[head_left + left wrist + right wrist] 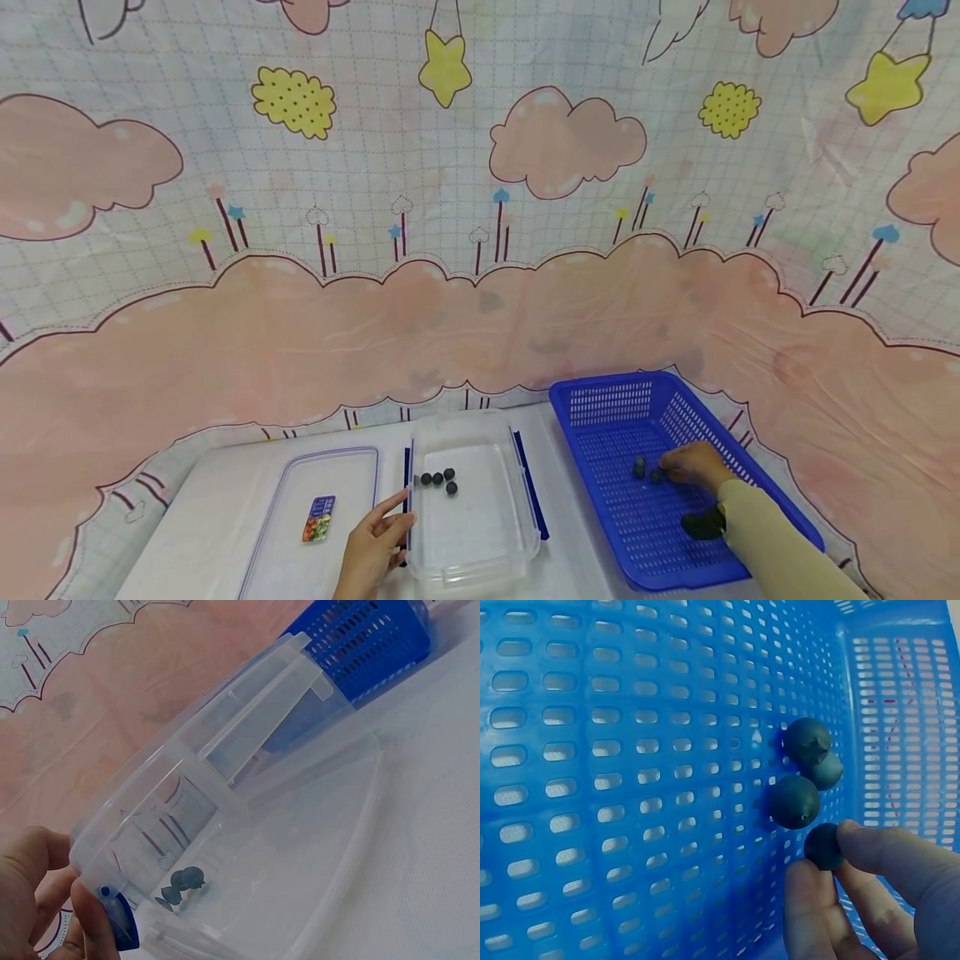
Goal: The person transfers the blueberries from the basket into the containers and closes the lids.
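Inside the blue basket (pixel 600 500), my right hand (pixel 697 467) pinches a dark blueberry (pixel 823 847) between thumb and fingers. Several more blueberries (pixel 794 802) lie close together on the basket floor just beyond the fingertips. My left hand (pixel 378 537) grips the left rim of a clear plastic container (pixel 480 533), thumb at the rim and fingers by a blue side latch (pixel 120 919). Several blueberries (pixel 438 479) sit in a small group on the container floor, towards its left side.
Left of the container lies a clear flat lid (pixel 337 475) with a coloured label (pixel 318 518). The other blue latch (pixel 531 487) hangs out on the container's right side. A dark object (pixel 703 523) shows by the right sleeve cuff. A patterned cloth (pixel 450 333) hangs behind the white table (pixel 195 508).
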`<action>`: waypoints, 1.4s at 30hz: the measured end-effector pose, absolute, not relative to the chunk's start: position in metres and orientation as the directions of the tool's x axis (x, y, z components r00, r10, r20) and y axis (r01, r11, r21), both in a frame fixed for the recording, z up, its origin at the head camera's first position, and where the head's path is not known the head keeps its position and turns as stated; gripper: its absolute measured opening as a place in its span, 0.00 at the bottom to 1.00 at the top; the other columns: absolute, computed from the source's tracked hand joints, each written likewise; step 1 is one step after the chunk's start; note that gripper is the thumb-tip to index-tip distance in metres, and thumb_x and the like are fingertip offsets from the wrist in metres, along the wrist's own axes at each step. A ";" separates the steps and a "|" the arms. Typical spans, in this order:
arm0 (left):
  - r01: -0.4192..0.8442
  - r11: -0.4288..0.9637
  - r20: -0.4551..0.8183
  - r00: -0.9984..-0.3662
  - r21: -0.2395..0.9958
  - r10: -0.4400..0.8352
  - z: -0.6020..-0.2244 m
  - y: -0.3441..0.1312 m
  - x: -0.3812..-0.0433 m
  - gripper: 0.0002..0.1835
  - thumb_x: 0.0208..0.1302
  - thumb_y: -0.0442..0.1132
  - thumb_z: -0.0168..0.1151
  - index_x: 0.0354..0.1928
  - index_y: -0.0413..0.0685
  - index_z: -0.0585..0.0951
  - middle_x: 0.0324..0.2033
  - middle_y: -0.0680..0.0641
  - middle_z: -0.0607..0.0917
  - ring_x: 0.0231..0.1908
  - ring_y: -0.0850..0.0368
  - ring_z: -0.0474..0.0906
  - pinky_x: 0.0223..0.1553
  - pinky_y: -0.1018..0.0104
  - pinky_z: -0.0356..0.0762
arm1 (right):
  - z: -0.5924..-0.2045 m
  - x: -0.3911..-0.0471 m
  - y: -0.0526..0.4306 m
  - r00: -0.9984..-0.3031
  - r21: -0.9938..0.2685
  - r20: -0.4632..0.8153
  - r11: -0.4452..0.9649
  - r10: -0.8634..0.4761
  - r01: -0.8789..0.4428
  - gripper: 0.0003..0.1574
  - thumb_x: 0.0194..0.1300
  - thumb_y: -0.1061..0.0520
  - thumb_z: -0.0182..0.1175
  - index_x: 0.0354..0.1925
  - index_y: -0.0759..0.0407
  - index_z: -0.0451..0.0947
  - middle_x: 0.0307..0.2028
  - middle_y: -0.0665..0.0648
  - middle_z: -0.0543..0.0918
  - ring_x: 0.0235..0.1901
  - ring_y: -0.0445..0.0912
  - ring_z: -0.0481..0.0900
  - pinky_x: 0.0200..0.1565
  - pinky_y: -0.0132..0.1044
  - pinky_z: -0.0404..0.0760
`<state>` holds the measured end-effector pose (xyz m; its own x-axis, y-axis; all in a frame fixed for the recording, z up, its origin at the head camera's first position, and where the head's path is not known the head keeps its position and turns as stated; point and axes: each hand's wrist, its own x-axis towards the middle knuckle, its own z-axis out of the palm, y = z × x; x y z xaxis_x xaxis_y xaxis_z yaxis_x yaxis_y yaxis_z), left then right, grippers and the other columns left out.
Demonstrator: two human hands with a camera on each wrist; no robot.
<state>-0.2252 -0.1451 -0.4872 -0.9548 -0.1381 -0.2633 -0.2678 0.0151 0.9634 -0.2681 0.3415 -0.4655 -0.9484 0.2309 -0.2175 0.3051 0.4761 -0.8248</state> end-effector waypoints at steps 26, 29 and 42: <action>-0.270 0.027 -0.264 -0.955 0.963 -0.136 -0.488 -0.145 -0.226 0.27 0.65 0.37 0.65 0.66 0.43 0.74 0.29 0.54 0.82 0.27 0.59 0.72 0.22 0.71 0.76 | -0.446 -0.266 0.324 -0.978 -0.851 -0.121 0.489 0.172 0.191 0.16 0.64 0.67 0.60 0.44 0.82 0.78 0.38 0.67 0.85 0.40 0.54 0.84 0.46 0.47 0.84; -0.259 0.021 -0.254 -0.958 0.966 -0.136 -0.487 -0.145 -0.225 0.27 0.65 0.37 0.65 0.66 0.42 0.74 0.28 0.54 0.82 0.26 0.60 0.72 0.22 0.72 0.76 | -0.442 -0.266 0.318 -0.979 -0.846 -0.122 0.498 0.165 0.190 0.18 0.64 0.66 0.60 0.47 0.83 0.76 0.41 0.70 0.83 0.41 0.57 0.84 0.46 0.47 0.84; -0.237 0.018 -0.232 -0.964 0.971 -0.130 -0.489 -0.145 -0.225 0.27 0.64 0.36 0.66 0.65 0.41 0.74 0.28 0.55 0.83 0.26 0.61 0.73 0.22 0.71 0.76 | -0.440 -0.263 0.303 -0.995 -0.851 -0.065 0.516 0.080 0.097 0.18 0.65 0.65 0.60 0.48 0.81 0.77 0.42 0.69 0.84 0.40 0.58 0.86 0.45 0.47 0.85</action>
<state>-0.2249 -0.1455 -0.4886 -0.9639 -0.1303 -0.2324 -0.2367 0.0182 0.9714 -0.2628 0.3027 -0.4398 -0.9947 0.0800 -0.0650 0.0972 0.5164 -0.8508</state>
